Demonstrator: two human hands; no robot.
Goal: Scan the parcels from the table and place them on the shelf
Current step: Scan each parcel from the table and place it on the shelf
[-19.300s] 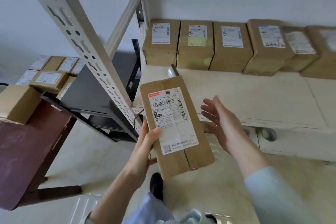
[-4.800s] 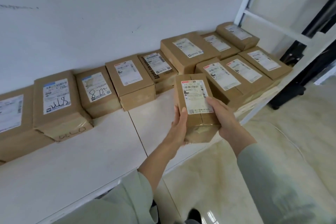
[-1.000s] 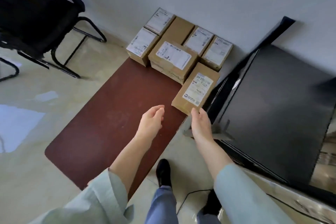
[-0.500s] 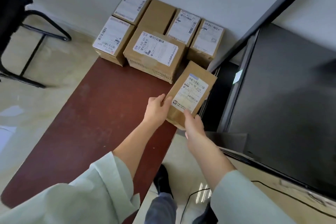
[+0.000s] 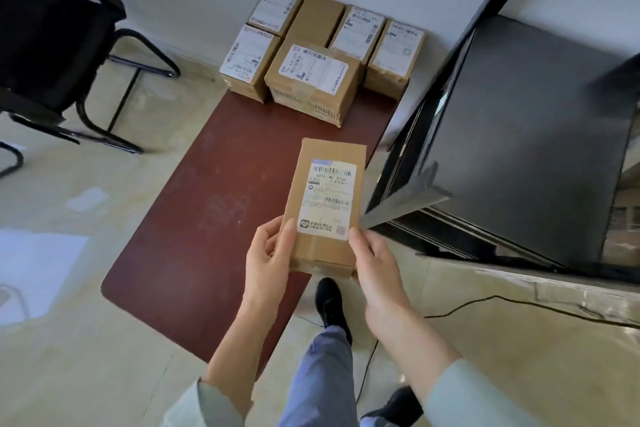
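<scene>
My left hand grips the near left edge of the parcel, thumb on its top face and fingers curled against its side. My right hand grips the near right corner, thumb laid along the lower edge of the shipping label. I hold the parcel lifted above the near right part of the dark red table, long axis pointing away from me, label face up. Below the parcel, my dark shoe stands on the pale tiled floor, and a thin black cable runs across the floor to the right. To the right of the table stands a black cabinet. At the far end of the table, against the wall, a group of brown boxes sits packed together, most with white labels up. Far left, a black chair stands on the floor.
</scene>
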